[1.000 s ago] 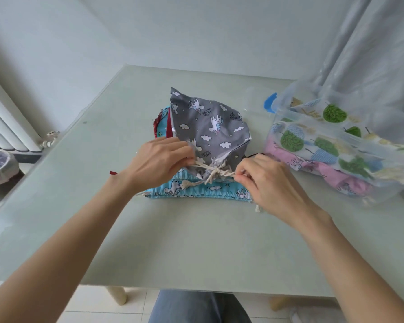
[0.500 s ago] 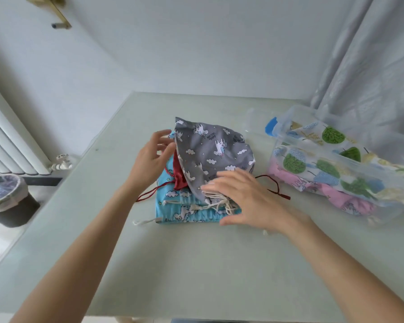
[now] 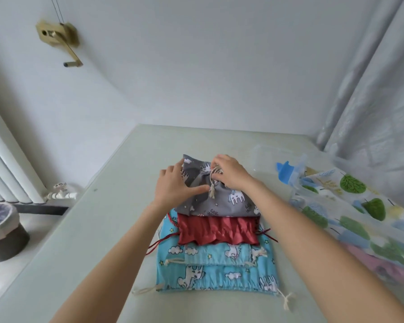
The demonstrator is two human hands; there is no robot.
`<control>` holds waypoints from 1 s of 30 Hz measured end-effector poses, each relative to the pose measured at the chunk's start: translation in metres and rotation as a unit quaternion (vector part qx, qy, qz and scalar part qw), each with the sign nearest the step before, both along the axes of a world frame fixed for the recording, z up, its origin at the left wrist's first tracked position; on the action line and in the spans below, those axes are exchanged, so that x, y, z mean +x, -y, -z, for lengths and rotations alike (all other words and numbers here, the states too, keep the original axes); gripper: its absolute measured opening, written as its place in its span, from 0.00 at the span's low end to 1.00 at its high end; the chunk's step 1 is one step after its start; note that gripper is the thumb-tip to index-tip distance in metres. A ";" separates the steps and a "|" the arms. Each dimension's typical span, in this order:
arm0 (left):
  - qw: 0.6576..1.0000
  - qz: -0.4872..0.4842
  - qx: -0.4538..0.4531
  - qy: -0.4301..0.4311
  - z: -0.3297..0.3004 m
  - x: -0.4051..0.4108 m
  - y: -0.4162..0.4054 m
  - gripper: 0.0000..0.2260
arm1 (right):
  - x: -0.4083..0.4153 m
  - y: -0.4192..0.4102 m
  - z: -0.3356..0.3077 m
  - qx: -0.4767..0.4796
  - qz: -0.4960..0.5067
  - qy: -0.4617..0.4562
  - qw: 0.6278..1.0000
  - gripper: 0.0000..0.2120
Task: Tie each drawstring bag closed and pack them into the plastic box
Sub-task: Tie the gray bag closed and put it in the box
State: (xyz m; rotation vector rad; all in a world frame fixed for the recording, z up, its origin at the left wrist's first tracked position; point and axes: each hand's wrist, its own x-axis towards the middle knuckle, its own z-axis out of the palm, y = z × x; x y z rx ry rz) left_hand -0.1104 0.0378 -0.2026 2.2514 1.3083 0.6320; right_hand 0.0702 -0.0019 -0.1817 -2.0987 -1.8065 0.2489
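Note:
A grey unicorn-print drawstring bag point(image 3: 222, 201) lies on top of the pile, folded over with its tied cream cord point(image 3: 212, 183) showing. My right hand point(image 3: 231, 171) grips the gathered neck and cord at the far end. My left hand point(image 3: 176, 185) presses flat on the grey fabric beside it, thumb stretched toward the cord. Under it lie a red satin bag point(image 3: 217, 230) and two blue unicorn bags point(image 3: 217, 269). The clear plastic box point(image 3: 350, 220) stands to the right, holding a tree-print bag point(image 3: 352, 185) and a pink one.
The pile sits mid-table on a pale glass-topped table point(image 3: 103, 229). A clear lid with a blue clip point(image 3: 285, 170) lies behind the box. Curtain point(image 3: 371, 89) hangs at right; a radiator and bin point(image 3: 2, 231) stand on the floor at left.
The grey bag has been flipped away from me, uncovering the red bag. Both hands moved to its far end, and my view tilted up.

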 end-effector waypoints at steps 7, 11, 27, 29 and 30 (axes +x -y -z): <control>1.000 -0.005 -0.003 -0.004 0.005 0.011 -0.008 0.34 | -0.001 -0.003 0.002 0.009 0.048 0.166 0.985 0.28; 0.996 0.000 0.054 0.069 0.001 0.009 -0.004 0.07 | -0.002 0.014 -0.008 0.056 0.050 0.167 0.983 0.20; 0.882 0.206 0.374 0.198 -0.138 0.048 0.098 0.37 | 0.047 0.156 -0.186 0.332 0.127 0.032 0.934 0.19; 0.882 0.240 0.360 0.186 -0.141 0.080 0.109 0.40 | 0.070 0.180 -0.186 0.324 0.170 0.048 0.930 0.18; 0.887 0.253 0.343 0.181 -0.140 0.094 0.113 0.41 | 0.080 0.190 -0.183 0.317 0.190 0.052 0.928 0.17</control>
